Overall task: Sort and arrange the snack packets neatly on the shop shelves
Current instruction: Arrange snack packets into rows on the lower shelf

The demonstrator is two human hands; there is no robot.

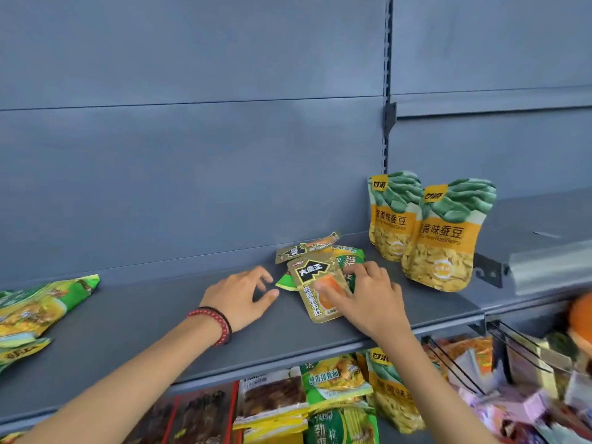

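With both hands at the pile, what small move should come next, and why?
Probably lift the top gold packet off the loose pile: the right hand rests on it, it lies askew over green packets, and the left hand hovers open beside it.

On the grey shelf [144, 322], your right hand [371, 296] covers the lower right of the gold packet [315, 283], its fingertips [323, 288] smeared by blur. Green packets [350, 261] on the shelf show only edges from under that pile. At the shelf's left end, green-yellow packets [35, 312] run off frame. Below the shelf's right end, goods [528, 395] are blurred unreadable.
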